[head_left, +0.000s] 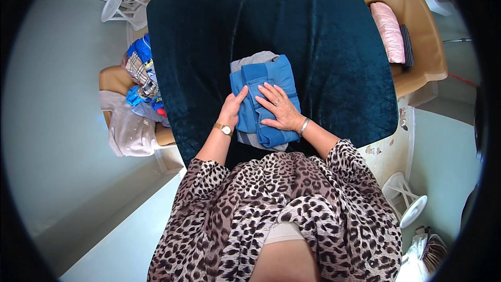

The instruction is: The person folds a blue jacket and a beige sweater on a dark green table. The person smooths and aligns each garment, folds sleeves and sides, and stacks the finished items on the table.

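Observation:
A folded blue garment (252, 105) lies on a dark teal velvet cloth in front of me, with a ribbed band along one part. Grey fabric (255, 60) shows from under it at the far and near ends. My left hand (230, 110) holds the bundle's left edge, its thumb on top and the other fingers mostly hidden at the side. On the blue cloth's right half, my right hand (282, 110) rests flat with its fingers spread. The exact kind of garment cannot be made out.
The velvet cloth (209, 26) covers the table. To the left, a tan chair (112, 79) holds a heap of mixed clothes (143, 68) and a pale beige garment (128, 125). At right, another tan chair (425, 36) bears folded pink fabric (387, 31). White stools (412, 210) stand around.

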A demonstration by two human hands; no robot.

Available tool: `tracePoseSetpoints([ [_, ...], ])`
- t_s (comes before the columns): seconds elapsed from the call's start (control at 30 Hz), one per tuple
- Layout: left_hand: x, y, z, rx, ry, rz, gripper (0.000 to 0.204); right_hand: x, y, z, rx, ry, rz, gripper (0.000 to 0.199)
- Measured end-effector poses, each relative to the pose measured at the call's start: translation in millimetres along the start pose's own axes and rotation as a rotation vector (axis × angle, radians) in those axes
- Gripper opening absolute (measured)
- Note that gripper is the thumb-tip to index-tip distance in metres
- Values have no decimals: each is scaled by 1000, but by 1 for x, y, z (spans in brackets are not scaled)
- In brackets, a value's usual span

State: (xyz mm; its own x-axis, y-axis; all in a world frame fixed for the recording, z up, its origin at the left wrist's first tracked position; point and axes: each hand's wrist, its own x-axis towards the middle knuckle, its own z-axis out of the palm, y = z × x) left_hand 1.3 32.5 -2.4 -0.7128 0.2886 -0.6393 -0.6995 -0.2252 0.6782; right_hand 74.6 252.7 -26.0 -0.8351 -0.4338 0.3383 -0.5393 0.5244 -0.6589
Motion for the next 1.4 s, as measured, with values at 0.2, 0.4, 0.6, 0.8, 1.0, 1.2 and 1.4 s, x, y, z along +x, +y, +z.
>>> tracePoseSetpoints([
  [0.2,-9,5,-26,3,9,74,56,1,7,10,-2,-22,7,74],
  [0.4,-36,39,-16,62,-19,128,46,2,3,16,-101,-64,28,76],
  [0.6,-68,66,33,298,-30,178,32,21,-21,16,-233,-119,106,70],
  [0.8,-63,61,60,450,-22,265,26,41,-33,33,-375,-192,181,64],
  [1.0,-62,73,66,441,182,352,35,28,-11,26,-208,36,41,71],
  [1.2,-60,63,56,386,196,389,37,45,-25,7,-293,0,53,71],
  [1.4,-50,32,96,1047,-81,794,28,64,10,31,120,-269,218,18],
])
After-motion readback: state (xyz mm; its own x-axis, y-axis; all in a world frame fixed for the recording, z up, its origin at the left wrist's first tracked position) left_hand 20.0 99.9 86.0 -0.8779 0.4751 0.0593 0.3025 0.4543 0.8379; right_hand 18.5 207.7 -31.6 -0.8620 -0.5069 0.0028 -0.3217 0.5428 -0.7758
